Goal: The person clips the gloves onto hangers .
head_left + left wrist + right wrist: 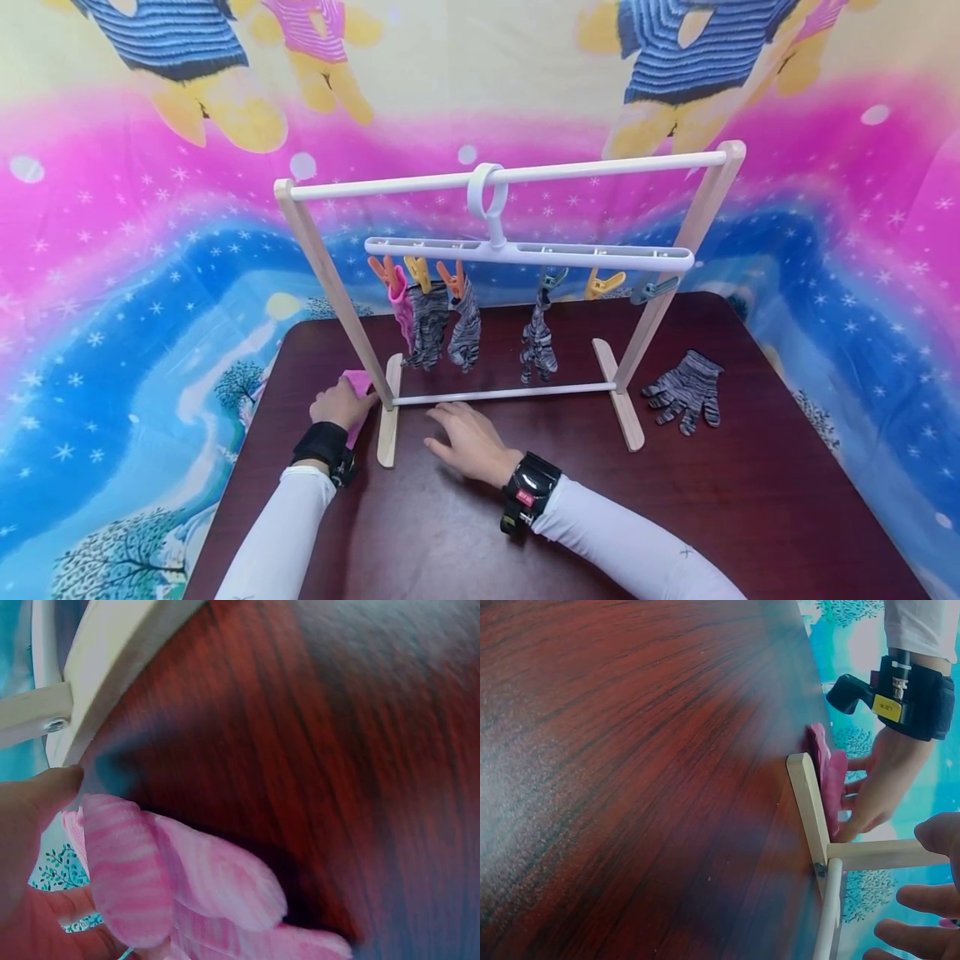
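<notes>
Touching a pink glove [360,381] on the desk [465,542] with my left hand [337,406] in the head view, right beside the rack foot [387,446]; right hand's [472,446] loosely spread by the lower rail [555,389], nothing in it. Left wrist: thumb [56,791] off the glove, fingers [71,904] behind it, can't tell if they're gripping. Right wrist: left fingers against the glove, right fingers [919,900] apart.

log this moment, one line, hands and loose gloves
left hand: touching pink glove | right hand: empty, by lower rod | gray glove: on table, right of drying rack
</notes>
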The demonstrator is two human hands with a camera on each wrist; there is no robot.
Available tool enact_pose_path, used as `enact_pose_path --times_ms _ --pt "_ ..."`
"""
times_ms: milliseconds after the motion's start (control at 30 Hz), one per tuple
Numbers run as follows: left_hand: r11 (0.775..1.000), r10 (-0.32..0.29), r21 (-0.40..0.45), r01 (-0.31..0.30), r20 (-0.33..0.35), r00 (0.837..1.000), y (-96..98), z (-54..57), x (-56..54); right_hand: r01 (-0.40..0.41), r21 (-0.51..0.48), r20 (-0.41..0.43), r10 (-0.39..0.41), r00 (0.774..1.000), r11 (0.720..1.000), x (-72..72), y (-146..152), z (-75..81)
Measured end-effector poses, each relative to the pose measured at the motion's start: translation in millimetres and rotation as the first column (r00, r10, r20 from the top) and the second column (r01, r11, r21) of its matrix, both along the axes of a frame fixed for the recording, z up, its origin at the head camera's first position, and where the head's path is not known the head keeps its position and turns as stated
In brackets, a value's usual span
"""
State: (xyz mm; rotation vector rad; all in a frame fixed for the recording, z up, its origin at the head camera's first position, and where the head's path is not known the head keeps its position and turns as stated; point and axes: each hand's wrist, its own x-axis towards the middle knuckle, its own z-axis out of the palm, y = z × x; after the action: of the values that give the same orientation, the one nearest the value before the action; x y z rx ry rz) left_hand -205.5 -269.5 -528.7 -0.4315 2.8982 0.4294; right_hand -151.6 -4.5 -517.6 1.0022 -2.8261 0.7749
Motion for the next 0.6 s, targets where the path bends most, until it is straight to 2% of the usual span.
enact_pose_path --times_ms 133,233,600 --pt "0.999 -0.018 -0.035 0.018 0.022 1.000 -1.6 -3.9 1.7 0.000 0.005 0.003 0.000 1.000 1.000 0.2 1.4 -0.3" --pt "0.998 -0.023 -0.052 0.023 0.007 1.000 -3.6 -8.6 1.3 0.000 0.011 0.002 0.000 1.000 1.000 0.2 2.3 -0.3" --pt "0.995 -0.048 -0.095 0.036 -0.132 0.990 -0.2 -12.9 13.0 0.022 0.013 0.024 -0.023 0.999 1.000 3.8 6.3 -5.4"
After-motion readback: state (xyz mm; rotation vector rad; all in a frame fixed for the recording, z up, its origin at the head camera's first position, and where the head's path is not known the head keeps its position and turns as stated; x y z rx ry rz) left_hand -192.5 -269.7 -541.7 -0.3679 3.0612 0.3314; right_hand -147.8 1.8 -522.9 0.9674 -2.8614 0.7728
